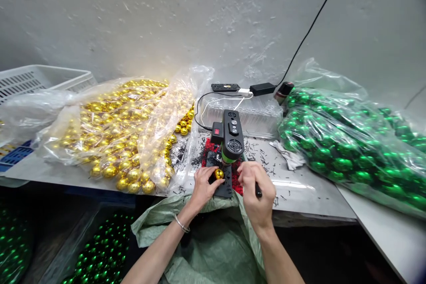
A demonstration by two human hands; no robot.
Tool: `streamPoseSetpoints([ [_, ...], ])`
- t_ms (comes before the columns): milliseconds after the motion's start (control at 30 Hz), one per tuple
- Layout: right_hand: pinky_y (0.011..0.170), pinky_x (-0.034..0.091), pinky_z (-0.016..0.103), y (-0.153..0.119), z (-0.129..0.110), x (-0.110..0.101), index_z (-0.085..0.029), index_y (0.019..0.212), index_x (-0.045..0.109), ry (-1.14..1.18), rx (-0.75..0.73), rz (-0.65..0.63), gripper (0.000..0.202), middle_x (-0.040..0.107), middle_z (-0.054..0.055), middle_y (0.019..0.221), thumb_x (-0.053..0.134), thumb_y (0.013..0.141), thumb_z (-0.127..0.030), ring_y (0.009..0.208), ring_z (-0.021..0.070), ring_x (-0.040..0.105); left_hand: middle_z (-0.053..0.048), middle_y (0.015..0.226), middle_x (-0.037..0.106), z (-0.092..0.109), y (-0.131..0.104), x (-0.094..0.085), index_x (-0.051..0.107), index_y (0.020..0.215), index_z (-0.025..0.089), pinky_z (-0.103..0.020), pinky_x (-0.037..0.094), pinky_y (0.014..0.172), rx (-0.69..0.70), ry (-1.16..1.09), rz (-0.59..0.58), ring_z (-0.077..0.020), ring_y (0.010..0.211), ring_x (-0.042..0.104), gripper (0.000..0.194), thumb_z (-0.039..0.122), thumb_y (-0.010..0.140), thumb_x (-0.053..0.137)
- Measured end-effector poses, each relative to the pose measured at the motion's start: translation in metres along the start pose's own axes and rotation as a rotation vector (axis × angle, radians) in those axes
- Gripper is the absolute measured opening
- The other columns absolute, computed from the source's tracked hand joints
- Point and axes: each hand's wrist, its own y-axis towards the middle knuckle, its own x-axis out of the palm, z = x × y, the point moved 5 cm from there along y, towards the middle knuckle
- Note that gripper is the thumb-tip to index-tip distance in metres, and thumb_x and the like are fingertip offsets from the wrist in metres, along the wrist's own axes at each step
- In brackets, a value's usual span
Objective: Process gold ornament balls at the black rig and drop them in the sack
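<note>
Between the thumb and fingers of my left hand [203,187] is a shiny gold ball [218,174], held over a dark plate [223,188] at the front of the table. Right above the ball stands a black device [233,133] with round vents and buttons, its lower end close to my fingertips. A red switch sits on the small box [217,132] at its side. My right hand [256,193] is closed in a fist around a black handle [258,190]; only its end shows, and the rest is hidden by my fingers.
Clear bags of gold balls [113,128] lie left, green balls [342,142] right. Behind the device are a clear plastic box [256,117], a black adapter [262,88] and cables. Black scraps and a white cloth [289,155] lie nearby. A green sack [213,248] hangs below the edge.
</note>
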Motion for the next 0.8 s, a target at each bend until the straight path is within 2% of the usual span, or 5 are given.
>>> streamPoseSetpoints([
  [233, 0.064, 0.042, 0.026, 0.002, -0.005, -0.001, -0.02, 0.072, 0.048, -0.017, -0.058, -0.026, 0.025, 0.053, 0.001, 0.074, 0.043, 0.093, -0.008, 0.072, 0.0126, 0.056, -0.014, 0.13, 0.061, 0.01, -0.049, -0.042, 0.055, 0.134, 0.023, -0.052, 0.041, 0.102, 0.217, 0.062, -0.111, -0.0328, 0.12, 0.054, 0.07, 0.054, 0.074, 0.074],
  [400, 0.061, 0.042, 0.027, -0.005, -0.001, 0.002, -0.02, 0.072, 0.048, -0.027, -0.066, -0.001, 0.025, 0.053, 0.002, 0.073, 0.043, 0.092, -0.006, 0.07, 0.0137, 0.056, -0.012, 0.131, 0.058, -0.021, 0.054, -0.084, 0.062, 0.119, 0.019, -0.046, 0.034, 0.111, -0.084, -0.016, 0.107, -0.0283, 0.127, 0.047, 0.029, 0.031, 0.092, 0.057],
  [533, 0.061, 0.042, 0.027, -0.007, 0.0, 0.003, -0.02, 0.071, 0.047, -0.034, -0.077, 0.013, 0.026, 0.052, 0.001, 0.072, 0.042, 0.092, -0.006, 0.07, 0.0135, 0.055, -0.017, 0.113, 0.061, -0.048, 0.145, -0.088, 0.06, 0.09, 0.009, -0.047, 0.03, 0.11, -0.231, -0.041, 0.147, -0.0293, 0.119, 0.05, 0.006, 0.015, 0.09, 0.058],
  [633, 0.06, 0.042, 0.027, -0.009, 0.002, 0.003, -0.02, 0.07, 0.047, -0.026, -0.07, 0.016, 0.026, 0.053, 0.002, 0.073, 0.041, 0.092, -0.007, 0.07, 0.0137, 0.055, -0.016, 0.102, 0.062, -0.062, 0.169, -0.082, 0.053, 0.073, 0.012, -0.045, 0.034, 0.106, -0.344, -0.088, 0.162, -0.03, 0.116, 0.051, 0.016, 0.013, 0.085, 0.064],
  [800, 0.059, 0.042, 0.027, -0.009, 0.002, 0.004, -0.02, 0.071, 0.048, -0.03, -0.081, 0.006, 0.026, 0.053, 0.002, 0.074, 0.041, 0.092, -0.006, 0.069, 0.0132, 0.054, -0.01, 0.093, 0.065, -0.066, 0.161, -0.085, 0.055, 0.081, 0.014, -0.035, 0.046, 0.088, -0.474, -0.308, 0.163, -0.0261, 0.105, 0.059, 0.017, 0.021, 0.082, 0.07],
])
